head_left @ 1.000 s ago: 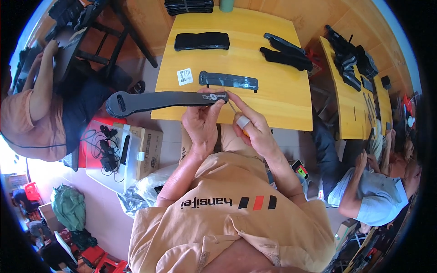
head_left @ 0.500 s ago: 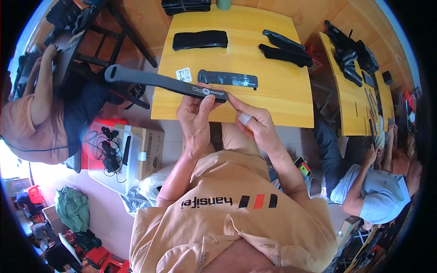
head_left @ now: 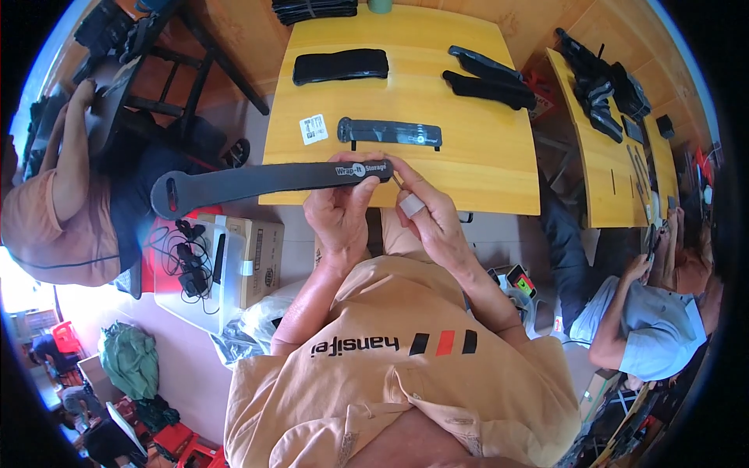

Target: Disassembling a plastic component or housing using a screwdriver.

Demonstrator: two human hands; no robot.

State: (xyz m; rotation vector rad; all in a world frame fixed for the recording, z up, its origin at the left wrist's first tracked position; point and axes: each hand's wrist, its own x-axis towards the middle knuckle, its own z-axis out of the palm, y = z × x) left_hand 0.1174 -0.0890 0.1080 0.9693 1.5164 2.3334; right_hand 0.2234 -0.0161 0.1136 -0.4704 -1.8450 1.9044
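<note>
A long dark grey strap (head_left: 250, 181) with pale lettering stretches out to the left, its wide rounded end slotted. My left hand (head_left: 339, 218) is closed around its near end, thumb on top and fingers beneath. Beside that end, my right hand (head_left: 429, 216) is closed, its index finger reaching up to the strap's tip. A thin metal tool (head_left: 398, 185) shows between its fingers, mostly hidden; its kind is unclear. Pale tape (head_left: 412, 205) wraps a finger of this hand. Just beyond lies another strap (head_left: 390, 132) in clear wrapping on the yellow table (head_left: 312, 183).
A white label (head_left: 314, 129) lies left of the wrapped strap. Farther back are a black strap bundle (head_left: 341, 66), more dark straps (head_left: 488, 82) and a black stack (head_left: 314, 9). A carton (head_left: 261, 257) and a clear bin with cables (head_left: 191, 269) stand left. Co-workers sit on both sides.
The strap's far end has swung down and toward me, so its broad face shows more. Both hands stay at the near end, with the right hand shifted slightly left.
</note>
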